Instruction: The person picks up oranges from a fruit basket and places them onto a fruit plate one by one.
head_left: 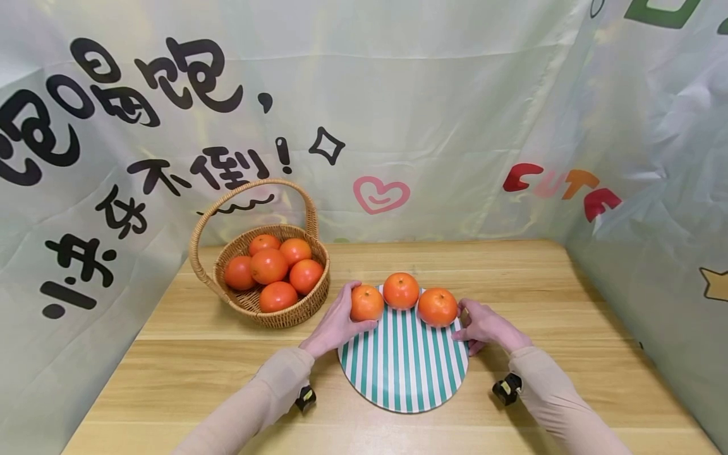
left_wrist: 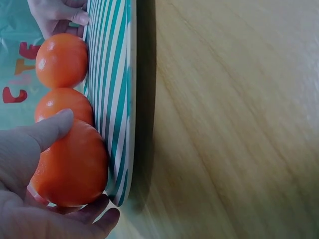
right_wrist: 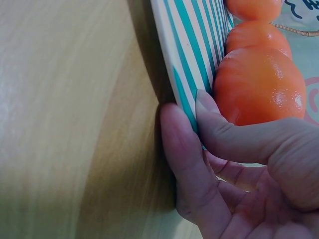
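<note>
A round plate [head_left: 404, 373] with green and white stripes lies on the table, and three glossy oranges sit along its far edge. My left hand [head_left: 341, 321] holds the left orange [head_left: 367, 303], with the thumb on its near side and the fingers around its outer side. The middle orange [head_left: 400, 291] and the right orange [head_left: 437, 308] rest beside it in a row. My right hand [head_left: 486, 325] pinches the plate's right rim, next to the right orange. In the right wrist view the thumb [right_wrist: 219, 124] lies over the striped rim, with a finger beneath it.
A wicker basket [head_left: 327, 287] with a tall handle stands left of the plate, with several oranges [head_left: 269, 265] inside. The wooden table [head_left: 546, 284] meets a printed cloth backdrop [head_left: 455, 114] at the back and sides.
</note>
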A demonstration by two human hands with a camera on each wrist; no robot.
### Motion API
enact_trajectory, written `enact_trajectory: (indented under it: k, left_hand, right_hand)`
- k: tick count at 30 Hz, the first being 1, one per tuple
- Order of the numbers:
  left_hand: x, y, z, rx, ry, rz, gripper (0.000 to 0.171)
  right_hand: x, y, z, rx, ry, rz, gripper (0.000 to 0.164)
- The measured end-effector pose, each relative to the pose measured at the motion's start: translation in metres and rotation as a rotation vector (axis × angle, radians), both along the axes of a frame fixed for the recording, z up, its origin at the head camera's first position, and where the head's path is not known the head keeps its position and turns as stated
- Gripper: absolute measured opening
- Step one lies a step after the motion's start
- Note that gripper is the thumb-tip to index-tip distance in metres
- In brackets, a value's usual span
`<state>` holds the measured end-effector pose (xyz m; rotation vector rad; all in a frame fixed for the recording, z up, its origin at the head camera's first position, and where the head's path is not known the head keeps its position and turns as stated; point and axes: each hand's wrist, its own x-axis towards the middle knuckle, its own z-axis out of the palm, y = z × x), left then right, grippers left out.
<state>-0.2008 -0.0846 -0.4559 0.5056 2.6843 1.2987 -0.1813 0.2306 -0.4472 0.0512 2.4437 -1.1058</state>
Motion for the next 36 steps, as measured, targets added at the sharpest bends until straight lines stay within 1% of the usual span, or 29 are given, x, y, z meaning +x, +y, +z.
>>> enact_trajectory:
  k: [10,25,36]
  left_hand:
    - [-0.0018,0.0000,-0.0010,-0.016,-0.002,0.005,0.085]
    - [-0.0012,0.0006,0.0002,-0.004,-0.001,0.018,0.085]
    - [0.0011,-0.0011,0.0028,-0.007,-0.008,0.022,0.097]
  right_hand:
    - [-0.0006,-0.0004,0.0001,0.012,0.006,-0.002,0.044]
    - [0.0005,0.0000,-0.0002,0.007,0.006,-0.002,0.042]
    - [-0.0002,0.0001,0.0006,0.012,0.012,0.001,0.044]
